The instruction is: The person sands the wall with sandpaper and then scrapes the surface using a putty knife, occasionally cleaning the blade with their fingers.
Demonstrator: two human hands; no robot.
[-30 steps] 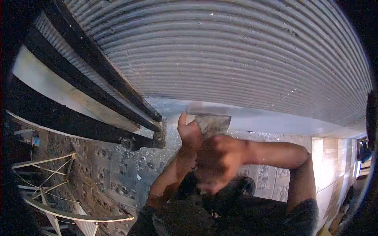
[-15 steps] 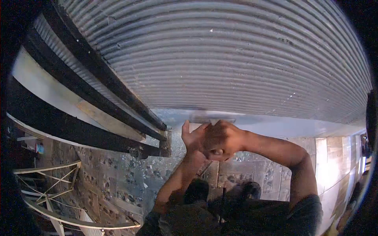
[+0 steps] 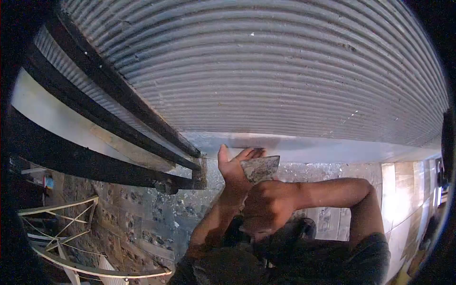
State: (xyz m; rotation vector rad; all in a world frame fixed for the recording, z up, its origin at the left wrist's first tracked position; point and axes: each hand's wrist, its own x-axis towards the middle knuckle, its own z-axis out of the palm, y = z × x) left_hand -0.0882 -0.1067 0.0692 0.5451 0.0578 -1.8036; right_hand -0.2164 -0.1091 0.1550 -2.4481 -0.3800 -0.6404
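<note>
My right hand (image 3: 267,209) is closed around the handle of a scraper, whose wide, dirty metal blade (image 3: 260,167) points up. My left hand (image 3: 233,166) is raised with thumb and fingers spread, its palm right against the blade's left edge. Both hands are held in front of the pale band (image 3: 304,151) at the foot of a grey corrugated metal shutter (image 3: 266,76). The scraper's handle is hidden inside my right fist.
Black rails (image 3: 118,118) run diagonally at the left of the shutter. Below is a patterned tiled floor (image 3: 142,218), speckled with debris. A pale metal frame (image 3: 71,247) lies at the lower left. My dark shoe (image 3: 304,228) shows under my forearm.
My right hand has dropped from beside the left palm, near the shutter's foot, toward my body. The scraper blade shows again against the left palm.
</note>
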